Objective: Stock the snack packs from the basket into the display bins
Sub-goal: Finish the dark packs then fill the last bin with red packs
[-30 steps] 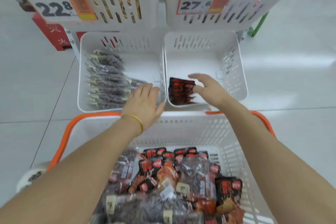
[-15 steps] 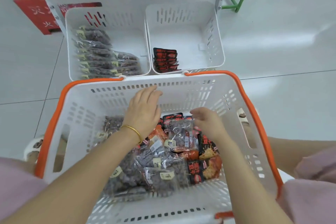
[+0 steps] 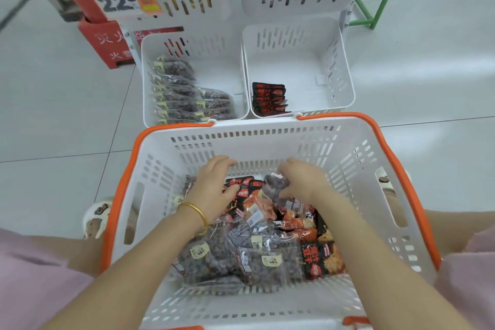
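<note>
Both hands are down in the basket (image 3: pixel 267 142), at the 12 o'clock edge of the heap of packs (image 3: pixel 254 249). The right hand (image 3: pixel 305 182) has its fingers (image 3: pixel 288 165) and thumb curled narrow round a clear pack (image 3: pixel 276 183) of dark snacks. That pack is barely lifted and touches the ones below. The left hand (image 3: pixel 214 190) lies over the red packs (image 3: pixel 242 185) with its fingers (image 3: pixel 225 162) bent. Whether it grips one or only rests there cannot be told.

The two low bins stand just beyond the basket. The left bin (image 3: pixel 214 45), at 11 o'clock, holds a clear row (image 3: pixel 176 94) along its 9 o'clock wall. The right bin (image 3: pixel 294 67), at 12 o'clock, holds a short red row (image 3: pixel 269 99) in its 7 o'clock corner. Most of the stock looks unplaced.

Several slips seem possible from here:

- **Snagging:** The heap is mixed and overlapping, so a lift may drag a neighbour up, which could fall back or over the rim.
- **Dropping:** The film looks slick, and a thin pinch at one edge could let the pack slide out while it crosses the rim towards the bins, landing it on the floor (image 3: pixel 53 115).
- **Wrong bin:** The right hand sits nearer the right bin, yet its clear pack belongs at 11 o'clock, so a straight reach would mix the kinds.
- **Knocking the row:** A pack dropped in rather than slotted could push the row askew.
</note>
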Motion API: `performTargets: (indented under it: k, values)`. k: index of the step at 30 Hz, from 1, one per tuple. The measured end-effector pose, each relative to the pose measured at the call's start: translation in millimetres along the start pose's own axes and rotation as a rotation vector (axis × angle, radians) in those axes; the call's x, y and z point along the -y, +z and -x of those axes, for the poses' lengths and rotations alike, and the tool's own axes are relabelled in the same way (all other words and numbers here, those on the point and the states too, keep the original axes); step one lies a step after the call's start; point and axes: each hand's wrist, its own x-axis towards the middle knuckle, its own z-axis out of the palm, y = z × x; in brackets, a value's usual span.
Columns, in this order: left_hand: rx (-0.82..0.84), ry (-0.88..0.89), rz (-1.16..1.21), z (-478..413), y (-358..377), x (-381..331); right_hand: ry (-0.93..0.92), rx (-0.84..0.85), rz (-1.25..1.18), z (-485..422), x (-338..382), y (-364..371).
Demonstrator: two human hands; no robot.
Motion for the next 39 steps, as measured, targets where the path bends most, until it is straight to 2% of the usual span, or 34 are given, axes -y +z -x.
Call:
performTargets:
  k: [2,5,11,16,19,23,26,28,30,32,34,36,37,39]
  values:
    - [0.061,-0.033,0.17,-4,-8,-8,-0.051,-0.073,-0.162,4,14,-29]
    - [0.089,-0.092,0.381,-10,-21,-18,-0.115,-0.095,-0.486,13,31,-62]
    - [-0.004,-0.155,0.532,-14,-43,-20,-0.096,-0.1,-0.911,13,36,-73]
    - [-0.107,-0.237,0.692,-11,-56,-14,-0.058,-0.114,-1.105,7,48,-69]
    - [-0.175,-0.28,0.771,-8,-62,-6,-0.035,-0.107,-1.383,6,56,-67]
    - [-0.233,-0.279,0.771,-4,-64,1,-0.011,-0.069,-1.424,6,68,-57]
    - [-0.328,-0.33,0.817,-2,-63,9,0.024,-0.106,-1.463,8,79,-48]
    - [-0.323,-0.443,1.07,1,-63,13,0.033,-0.135,-1.589,11,85,-43]
    - [-0.197,-0.495,1.332,7,-62,7,0.038,-0.117,-1.683,15,87,-38]
    - [-0.151,-0.48,1.354,9,-55,1,0.057,-0.043,-1.675,22,86,-32]
    - [-0.205,-0.507,1.303,11,-51,-3,0.148,0.001,-1.524,29,79,-23]
    - [-0.245,-0.54,1.202,11,-48,-2,0.215,0.035,-1.11,39,64,-12]
    - [-0.247,-0.545,1.154,12,-45,-1,0.201,0.11,-0.848,44,56,-5]
    - [-0.24,-0.534,1.077,12,-38,1,0.114,0.369,-0.431,53,48,9]
